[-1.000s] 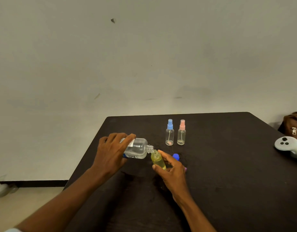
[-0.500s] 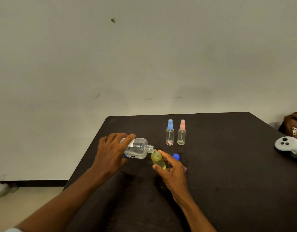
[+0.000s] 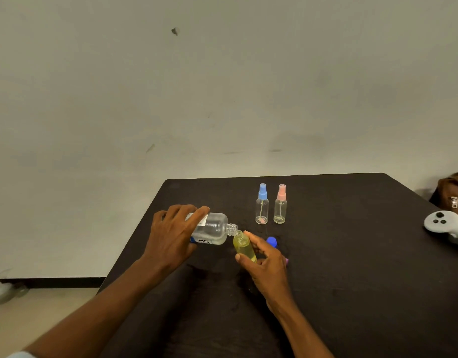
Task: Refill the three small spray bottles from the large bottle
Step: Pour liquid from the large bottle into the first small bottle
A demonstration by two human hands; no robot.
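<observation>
My left hand (image 3: 172, 232) grips the large clear bottle (image 3: 213, 228), tipped on its side with its open threaded neck at the mouth of a small uncapped bottle (image 3: 244, 246). That small bottle holds yellow liquid and leans left in the grip of my right hand (image 3: 267, 259). Behind them two empty small spray bottles stand upright, one with a blue sprayer (image 3: 262, 205), one with a pink sprayer (image 3: 280, 204). A blue cap (image 3: 272, 240) lies on the table just behind my right hand, and a bit of purple shows under that hand.
The dark table (image 3: 351, 267) has its left edge near my left forearm and its far edge by the wall. A white game controller (image 3: 444, 226) lies at the right edge. A brown bag (image 3: 452, 192) sits beyond it.
</observation>
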